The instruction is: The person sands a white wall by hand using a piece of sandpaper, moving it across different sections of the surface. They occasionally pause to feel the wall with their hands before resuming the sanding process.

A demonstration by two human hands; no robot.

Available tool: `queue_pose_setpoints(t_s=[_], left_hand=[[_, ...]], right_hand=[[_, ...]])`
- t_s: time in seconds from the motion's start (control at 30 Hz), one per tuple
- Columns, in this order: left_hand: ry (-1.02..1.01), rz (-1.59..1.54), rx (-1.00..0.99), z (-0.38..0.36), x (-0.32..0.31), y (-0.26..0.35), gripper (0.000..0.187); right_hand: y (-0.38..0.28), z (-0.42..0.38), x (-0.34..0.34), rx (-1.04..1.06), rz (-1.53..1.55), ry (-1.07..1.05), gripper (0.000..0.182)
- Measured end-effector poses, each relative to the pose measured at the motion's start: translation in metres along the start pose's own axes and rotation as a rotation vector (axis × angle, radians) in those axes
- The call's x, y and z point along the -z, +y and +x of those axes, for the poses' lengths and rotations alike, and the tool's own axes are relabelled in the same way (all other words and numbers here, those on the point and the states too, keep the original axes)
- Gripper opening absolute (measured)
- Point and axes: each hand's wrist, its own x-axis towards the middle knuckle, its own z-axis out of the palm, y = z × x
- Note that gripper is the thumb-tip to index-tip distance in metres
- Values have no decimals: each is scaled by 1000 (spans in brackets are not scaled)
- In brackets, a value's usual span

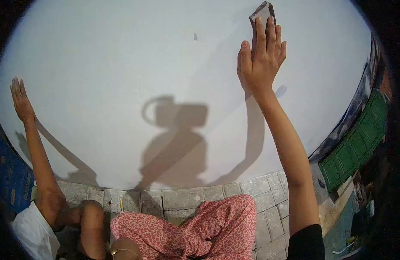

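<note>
High on the right, my right hand [261, 60] presses against the white wall [122, 52], fingers stretched upward over a folded piece of sandpaper [264, 13]. Its grey face and dark edges stick out above the fingertips. At the bottom edge, a bent bit of skin with a thin gold bracelet [122, 250] appears to be my left hand or wrist [129, 245], beside my leg in pink patterned trousers [226, 221]. Its fingers do not show. A small grey mark [195, 37] is on the wall left of my right hand.
On the far left, a co-worker's hand [22, 102] is raised at the wall; that person's white sleeve [33, 234] and knee are beside me. Grey paving bricks [182, 199] meet the wall's foot. A green panel [356, 138] leans at right; a blue printed sheet [11, 182] is at left.
</note>
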Motion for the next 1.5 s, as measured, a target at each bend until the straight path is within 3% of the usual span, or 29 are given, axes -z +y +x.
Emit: queue_pose_setpoints(t_s=[0.13,0.23,0.3,0.4,0.73,0.83,0.9,0.93,1.0,1.1,1.17,1.23,1.3,1.37,1.4,1.47,1.5], left_hand=[[38,-12,27,7,9,10,66],[51,-257,124,1,12,18,65],[-15,-63,53,-12,6,5,66],[-11,-22,21,-17,2,6,68],[-9,-154,-193,-1,31,23,58],[-249,-628,-61,9,23,7,54],[-251,-733,-26,15,15,-1,52],[-252,-735,-25,15,15,-6,52],[-48,-300,-251,12,14,-16,50],[-4,-294,-207,-1,1,-28,50],[-60,-347,-40,-8,-20,-42,46],[-118,-415,124,4,20,-9,47],[-253,-838,515,-2,119,82,49],[-386,-1674,1134,-14,263,196,52],[-419,-1930,1368,-19,316,231,54],[-451,-2177,1691,-24,380,276,58],[-459,-2138,1723,-22,379,281,57]], right_hand=[[0,-1,-1,2,-14,-14,55],[1,0,-1,16,-14,4,55],[2,-1,-4,30,-22,20,56],[0,-1,-2,13,1,11,56],[0,-1,-2,17,-25,23,54],[-2,-1,-2,16,-22,24,54],[1,0,-2,24,5,32,54],[0,0,-1,25,4,31,54],[-3,0,-1,13,-14,30,54],[3,-1,-3,32,4,36,53],[4,-1,-3,45,-2,43,53],[3,-1,-6,49,9,57,53],[4,-2,-6,63,-22,54,53],[-3,-1,-5,42,32,59,53],[0,-3,-6,39,14,53,53],[7,-4,-9,47,-26,64,51],[5,-3,-9,45,-19,66,51]])
